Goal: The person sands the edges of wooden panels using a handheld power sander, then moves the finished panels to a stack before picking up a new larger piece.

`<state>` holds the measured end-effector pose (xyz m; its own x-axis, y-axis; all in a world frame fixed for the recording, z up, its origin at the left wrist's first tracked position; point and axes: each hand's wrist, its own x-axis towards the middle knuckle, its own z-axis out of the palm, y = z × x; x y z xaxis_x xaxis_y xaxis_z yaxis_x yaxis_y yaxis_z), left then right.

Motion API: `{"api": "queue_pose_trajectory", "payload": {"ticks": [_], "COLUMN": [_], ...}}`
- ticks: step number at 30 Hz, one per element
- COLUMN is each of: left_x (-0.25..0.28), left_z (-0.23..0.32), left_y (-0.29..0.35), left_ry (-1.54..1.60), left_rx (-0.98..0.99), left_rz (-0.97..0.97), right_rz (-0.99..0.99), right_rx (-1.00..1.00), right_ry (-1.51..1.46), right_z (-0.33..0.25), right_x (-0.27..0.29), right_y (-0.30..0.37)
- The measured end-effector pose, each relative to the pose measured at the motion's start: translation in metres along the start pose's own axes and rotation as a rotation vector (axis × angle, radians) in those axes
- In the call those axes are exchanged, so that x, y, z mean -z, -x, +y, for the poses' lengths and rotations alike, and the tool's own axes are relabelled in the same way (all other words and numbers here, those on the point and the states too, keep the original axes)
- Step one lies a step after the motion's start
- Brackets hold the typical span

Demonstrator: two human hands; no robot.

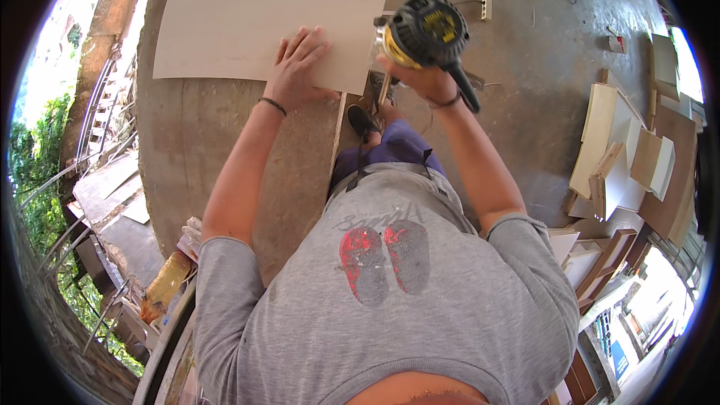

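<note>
A large pale board (255, 15) lies flat in front of me, its near edge facing my body. My left hand (298, 75) rests on that edge with fingers spread and pressed flat. A black and yellow trim router (429, 30) stands upright at the board's right edge, with a thick black cord trailing from its top. Around its yellow body my right hand (420, 81) is wrapped. The router hides the bit and most of my fingers, so I cannot tell whether the bit touches the board.
Under the board is a brown work surface (217, 157). A white power strip (487, 6) with a dark cable lies on the floor ahead right. Cabinet panels and boards (611, 135) are stacked along the right, near a small white container (616, 43). Rubble and metal bars edge the left.
</note>
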<state>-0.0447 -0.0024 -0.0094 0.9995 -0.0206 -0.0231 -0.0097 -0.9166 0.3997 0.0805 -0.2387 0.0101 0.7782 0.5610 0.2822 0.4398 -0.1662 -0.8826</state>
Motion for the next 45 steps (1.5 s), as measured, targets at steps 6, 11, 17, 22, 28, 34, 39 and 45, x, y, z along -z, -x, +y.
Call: {"api": "queue_pose_trajectory", "payload": {"ticks": [6,11,17,22,28,34,39,45], "left_x": [0.002,-0.001,-0.003,-0.004,-0.005,-0.002,-0.015,-0.025], "left_z": [-0.019,-0.015,-0.014,-0.016,-0.018,-0.021,-0.048,-0.027], "left_y": [0.001,0.0,0.001,0.0,0.0,-0.006,-0.059,-0.083], "left_ry": [0.021,0.018,0.029,0.062,0.004,0.053,0.103,-0.169], "left_rx": [-0.105,-0.09,-0.068,-0.099,-0.105,-0.086,0.259,0.493], "left_rz": [-0.008,0.021,0.027,0.065,0.048,0.019,0.273,0.319], "right_rz": [0.003,-0.003,-0.076,-0.117,-0.254,-0.161,-0.143,-0.126], "right_rx": [-0.018,0.035,0.109,0.194,0.049,-0.069,0.056,0.075], "right_ry": [-0.091,-0.01,0.2,0.163,0.123,-0.032,0.152,0.134], "right_z": [0.011,0.012,-0.017,0.0,0.005,-0.019,-0.007,0.026], "right_x": [-0.025,-0.027,-0.031,-0.048,-0.054,-0.047,-0.043,-0.05], "right_y": [-0.034,-0.034,-0.007,0.045,0.101,0.1,0.059,0.054]}}
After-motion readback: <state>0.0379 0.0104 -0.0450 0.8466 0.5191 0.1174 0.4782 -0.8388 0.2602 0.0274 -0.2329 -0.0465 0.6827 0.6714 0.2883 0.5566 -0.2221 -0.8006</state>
